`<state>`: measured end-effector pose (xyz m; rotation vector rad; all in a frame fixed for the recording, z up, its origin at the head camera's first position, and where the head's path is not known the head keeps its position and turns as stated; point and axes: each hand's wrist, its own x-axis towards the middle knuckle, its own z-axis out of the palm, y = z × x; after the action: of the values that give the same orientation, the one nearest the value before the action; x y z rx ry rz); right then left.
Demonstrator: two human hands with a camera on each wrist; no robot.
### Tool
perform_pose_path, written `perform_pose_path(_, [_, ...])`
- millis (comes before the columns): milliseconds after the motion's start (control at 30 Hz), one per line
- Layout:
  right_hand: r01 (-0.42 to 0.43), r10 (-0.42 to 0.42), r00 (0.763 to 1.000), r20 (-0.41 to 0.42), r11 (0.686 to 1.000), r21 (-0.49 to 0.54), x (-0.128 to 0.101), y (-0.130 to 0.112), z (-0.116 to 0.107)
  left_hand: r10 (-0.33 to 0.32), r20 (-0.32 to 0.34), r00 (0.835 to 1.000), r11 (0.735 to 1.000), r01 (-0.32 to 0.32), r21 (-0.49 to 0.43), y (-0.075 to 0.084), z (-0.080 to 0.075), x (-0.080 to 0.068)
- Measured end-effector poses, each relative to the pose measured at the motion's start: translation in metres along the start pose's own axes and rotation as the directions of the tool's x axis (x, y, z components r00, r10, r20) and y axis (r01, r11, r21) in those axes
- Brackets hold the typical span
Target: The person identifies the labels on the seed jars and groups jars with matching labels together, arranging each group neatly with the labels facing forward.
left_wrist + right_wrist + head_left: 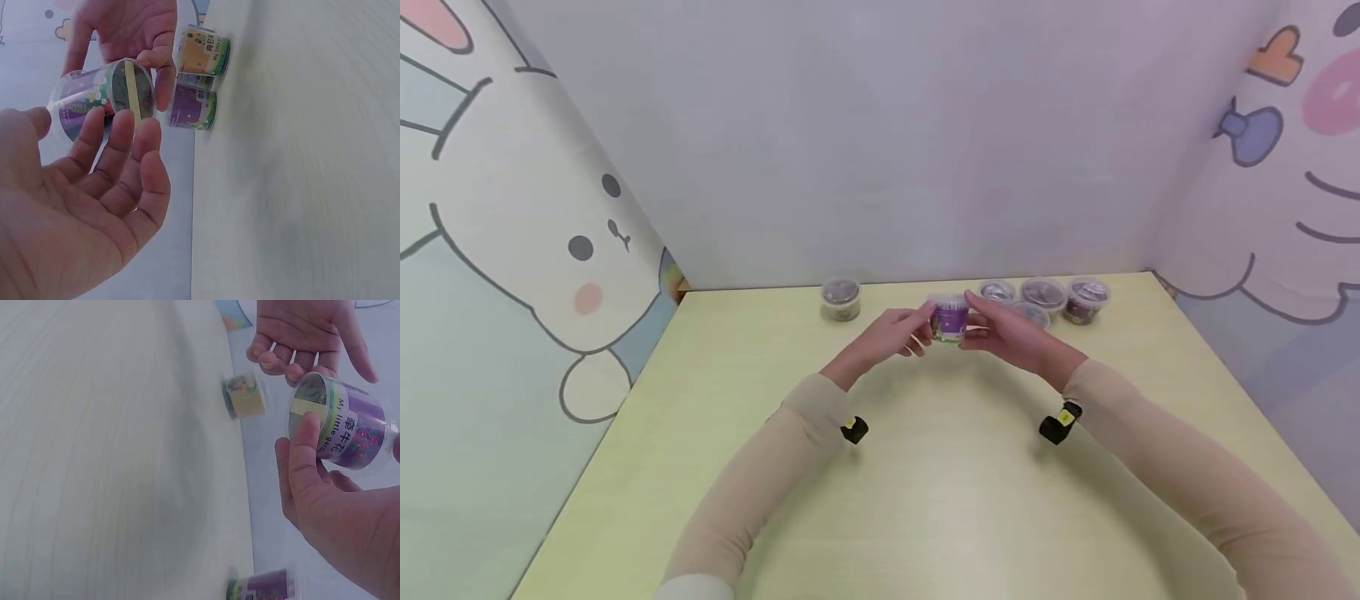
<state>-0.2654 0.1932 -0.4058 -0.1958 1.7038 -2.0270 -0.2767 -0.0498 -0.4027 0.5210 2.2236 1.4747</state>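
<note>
A small clear cup with a purple label (950,319) is held on its side above the table, between my two hands. My right hand (1007,329) grips it, with a finger (305,447) pressed on the cup's base (312,400) and the palm under its side. My left hand (895,333) is at the cup's other side. Its fingers (119,134) are relaxed and only slightly bent, with the tips against the cup (103,100). The cup's lid end is partly hidden by the hands.
One lidded cup (840,298) stands alone at the back of the yellow table (925,500). Several more cups (1043,293) cluster at the back right, close behind my right hand. Cartoon-printed walls close in the left, right and back sides.
</note>
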Motion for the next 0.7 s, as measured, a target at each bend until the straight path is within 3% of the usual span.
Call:
perform_pose_path(167, [-0.014,0.014,1.0,-0.017,1.0,0.016,0.007,-0.004,0.01,-0.011,-0.065,0.998,0.993,0.004,-0.114,-0.005,-0.01,-0.005])
perform_pose_path(700, [-0.004,0.003,1.0,-0.03,1.0,-0.022,0.027,-0.002,0.037,0.026,-0.054,0.998,0.999,-0.027,-0.036,-0.017,-0.02,-0.011])
